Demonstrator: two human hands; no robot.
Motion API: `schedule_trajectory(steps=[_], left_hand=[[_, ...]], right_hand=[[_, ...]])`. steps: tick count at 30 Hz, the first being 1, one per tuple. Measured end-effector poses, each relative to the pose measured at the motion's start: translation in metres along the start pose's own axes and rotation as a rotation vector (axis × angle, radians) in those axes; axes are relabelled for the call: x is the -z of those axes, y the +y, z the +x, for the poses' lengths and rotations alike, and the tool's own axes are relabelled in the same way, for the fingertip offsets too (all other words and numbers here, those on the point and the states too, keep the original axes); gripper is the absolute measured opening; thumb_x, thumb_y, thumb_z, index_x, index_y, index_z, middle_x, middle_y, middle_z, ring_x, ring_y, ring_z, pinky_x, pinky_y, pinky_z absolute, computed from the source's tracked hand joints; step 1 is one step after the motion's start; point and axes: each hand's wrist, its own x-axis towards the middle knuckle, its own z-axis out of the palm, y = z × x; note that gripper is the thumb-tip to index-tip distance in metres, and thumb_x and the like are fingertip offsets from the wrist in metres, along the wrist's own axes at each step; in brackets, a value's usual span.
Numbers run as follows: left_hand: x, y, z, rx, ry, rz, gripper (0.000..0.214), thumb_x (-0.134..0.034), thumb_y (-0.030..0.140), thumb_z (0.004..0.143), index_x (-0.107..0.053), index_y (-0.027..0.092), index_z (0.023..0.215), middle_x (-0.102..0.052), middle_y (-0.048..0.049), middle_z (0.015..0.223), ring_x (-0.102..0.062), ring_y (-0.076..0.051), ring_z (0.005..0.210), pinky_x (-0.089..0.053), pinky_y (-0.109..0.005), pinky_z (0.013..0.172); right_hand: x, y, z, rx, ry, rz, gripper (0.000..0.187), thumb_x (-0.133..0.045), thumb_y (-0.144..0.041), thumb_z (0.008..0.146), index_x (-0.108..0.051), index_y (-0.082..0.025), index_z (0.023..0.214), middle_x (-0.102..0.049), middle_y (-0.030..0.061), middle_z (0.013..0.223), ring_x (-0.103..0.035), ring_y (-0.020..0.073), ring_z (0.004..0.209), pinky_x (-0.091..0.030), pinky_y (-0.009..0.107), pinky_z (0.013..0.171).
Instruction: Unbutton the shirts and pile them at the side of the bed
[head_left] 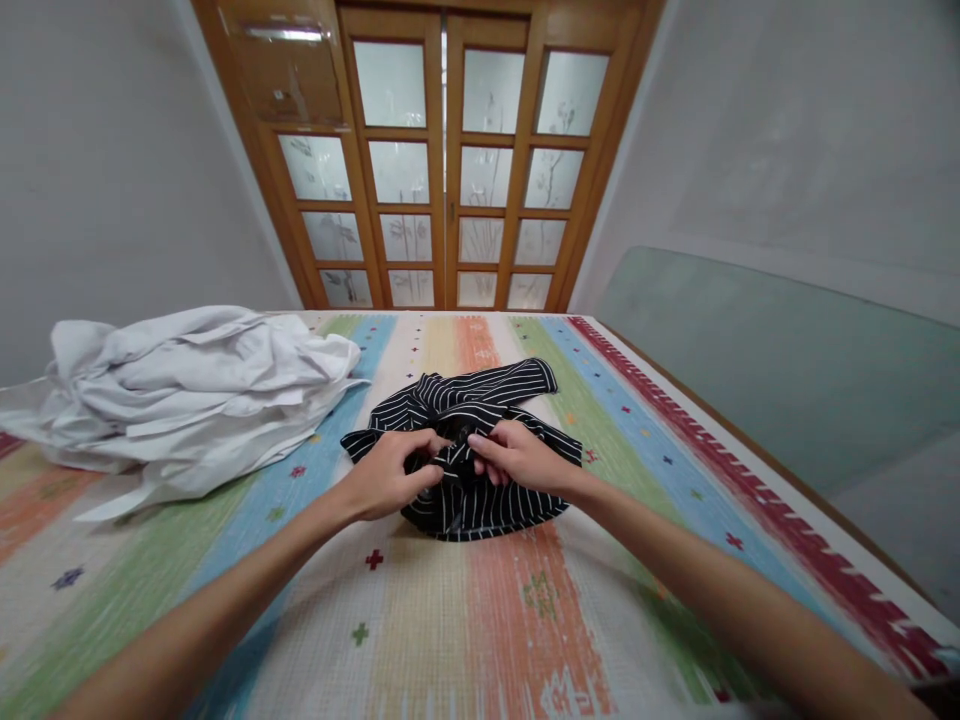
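Note:
A crumpled black garment with thin white stripes (480, 395) lies in the middle of a striped multicoloured cloth (450, 620) that covers the surface. My left hand (386, 473) grips a fold at the garment's near left side, fingers curled into the fabric. My right hand (521, 455) pinches the fabric just to the right of it, thumb and fingers pressed together. The two hands almost touch over the garment's near edge. Both forearms reach in from the bottom of the view.
A heap of white clothing (187, 390) lies at the left of the cloth. A wooden double door with frosted panes (446, 160) stands behind. The surface's right edge (750, 450) runs along a pale green wall panel (772, 350).

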Motion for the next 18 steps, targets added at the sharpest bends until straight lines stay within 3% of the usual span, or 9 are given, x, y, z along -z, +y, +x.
schedule_trajectory(steps=[3,8,13,18], left_hand=[[-0.009,0.001,-0.001,0.019,0.076,-0.053,0.025,-0.052,0.04,0.086,-0.064,0.019,0.09,-0.07,-0.0032,0.088,-0.062,-0.018,0.082,-0.046,-0.033,0.079],[-0.026,0.003,0.0,0.04,0.298,0.025,0.03,-0.065,0.049,0.078,-0.064,0.019,0.076,-0.068,-0.0027,0.081,-0.06,-0.017,0.077,-0.046,-0.031,0.075],[-0.028,-0.006,0.007,0.166,0.206,0.051,0.052,-0.042,0.049,0.093,-0.064,0.018,0.057,-0.064,-0.0035,0.066,-0.057,-0.016,0.064,-0.041,-0.031,0.067],[-0.031,-0.023,0.017,0.16,0.145,0.082,0.027,-0.06,0.038,0.081,-0.066,0.017,0.064,-0.066,-0.0019,0.068,-0.057,-0.016,0.065,-0.039,-0.028,0.064]], right_hand=[[-0.008,0.009,0.001,-0.003,0.002,0.078,0.042,-0.053,-0.051,0.09,-0.057,-0.016,0.067,-0.051,-0.0033,0.048,-0.046,0.0081,0.041,-0.034,0.019,0.04],[-0.021,0.019,0.0,0.044,0.03,0.059,0.042,-0.055,-0.047,0.09,-0.052,-0.018,0.06,-0.052,-0.0017,0.049,-0.046,0.0089,0.043,-0.034,0.021,0.041],[-0.025,0.022,0.0,0.101,0.122,-0.016,0.029,-0.057,-0.039,0.089,-0.056,-0.017,0.069,-0.058,-0.0009,0.06,-0.051,0.0103,0.047,-0.039,0.023,0.045],[-0.02,0.033,0.013,0.059,0.12,0.024,0.033,-0.053,-0.041,0.091,-0.058,-0.016,0.069,-0.054,-0.0023,0.049,-0.049,0.0092,0.041,-0.036,0.02,0.042]])
